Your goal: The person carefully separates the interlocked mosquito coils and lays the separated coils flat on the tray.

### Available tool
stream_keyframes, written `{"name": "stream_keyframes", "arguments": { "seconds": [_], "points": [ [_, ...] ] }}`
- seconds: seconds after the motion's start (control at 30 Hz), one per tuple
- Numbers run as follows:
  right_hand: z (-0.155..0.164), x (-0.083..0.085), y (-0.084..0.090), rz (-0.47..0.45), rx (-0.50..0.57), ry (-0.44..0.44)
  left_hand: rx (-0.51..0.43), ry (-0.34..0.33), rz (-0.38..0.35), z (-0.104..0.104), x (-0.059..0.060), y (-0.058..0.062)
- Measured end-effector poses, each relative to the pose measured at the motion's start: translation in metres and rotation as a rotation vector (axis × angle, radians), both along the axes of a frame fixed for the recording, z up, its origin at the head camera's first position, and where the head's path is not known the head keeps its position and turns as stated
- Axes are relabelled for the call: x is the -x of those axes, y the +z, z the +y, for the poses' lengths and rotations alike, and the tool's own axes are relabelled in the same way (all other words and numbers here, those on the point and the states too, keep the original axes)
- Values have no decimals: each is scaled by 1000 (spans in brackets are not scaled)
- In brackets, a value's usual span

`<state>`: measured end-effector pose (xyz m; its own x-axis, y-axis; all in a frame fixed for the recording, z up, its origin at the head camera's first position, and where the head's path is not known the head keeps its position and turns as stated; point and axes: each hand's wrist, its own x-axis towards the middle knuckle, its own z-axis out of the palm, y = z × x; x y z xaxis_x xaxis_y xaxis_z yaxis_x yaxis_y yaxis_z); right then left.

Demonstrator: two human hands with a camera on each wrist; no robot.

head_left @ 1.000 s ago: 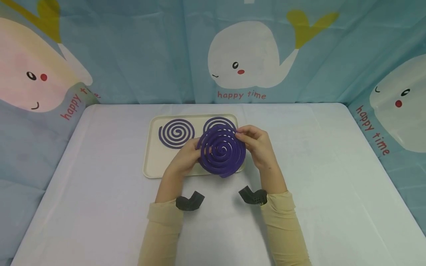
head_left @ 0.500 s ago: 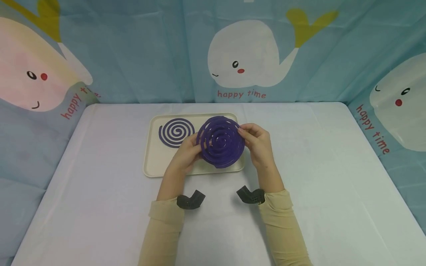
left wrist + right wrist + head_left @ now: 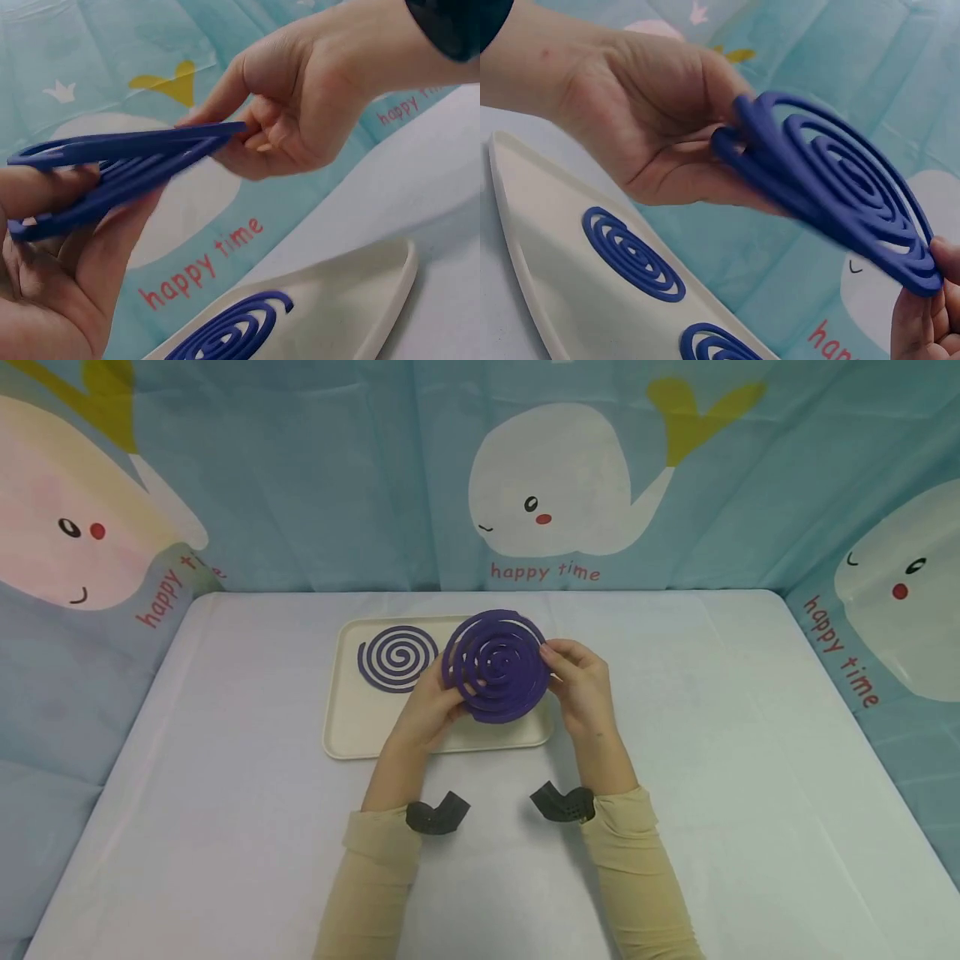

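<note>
Two dark purple mosquito coils (image 3: pixel 504 667), one lying over the other, are held up above the tray (image 3: pixel 341 739) between both hands. My left hand (image 3: pixel 431 702) grips their left edge, with a finger between the two layers in the left wrist view. My right hand (image 3: pixel 583 681) pinches the right edge between thumb and fingers. The layers stand apart at the left hand and come together toward the right hand (image 3: pixel 300 112). On the tray lie a coil (image 3: pixel 398 658) at the back left and another coil (image 3: pixel 720 345), hidden behind the held pair in the head view.
The cream tray has a low raised rim and sits near the back middle of the white table (image 3: pixel 750 777). A blue whale-print cloth (image 3: pixel 360 485) hangs behind and at both sides. Black wrist mounts (image 3: pixel 438 814) stick inward from the sleeves.
Both hands have raised the held coils away from the body, so they now cover the back-right coil on the tray. The overlapping layers have shifted; both hands keep their hold.
</note>
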<state>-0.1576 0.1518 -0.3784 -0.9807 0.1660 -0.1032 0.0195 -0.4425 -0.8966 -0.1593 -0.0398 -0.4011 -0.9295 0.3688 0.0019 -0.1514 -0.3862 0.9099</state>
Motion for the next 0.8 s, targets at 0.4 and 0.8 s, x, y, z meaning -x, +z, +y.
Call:
{"name": "stream_keyframes", "arguments": {
  "seconds": [0.4,0.8],
  "points": [
    [0,0,-4,72,-211,34,176,95,7,-8,4,2],
    [5,0,-12,126,-265,198,109,92,-32,-14,3,0]
  ]
}}
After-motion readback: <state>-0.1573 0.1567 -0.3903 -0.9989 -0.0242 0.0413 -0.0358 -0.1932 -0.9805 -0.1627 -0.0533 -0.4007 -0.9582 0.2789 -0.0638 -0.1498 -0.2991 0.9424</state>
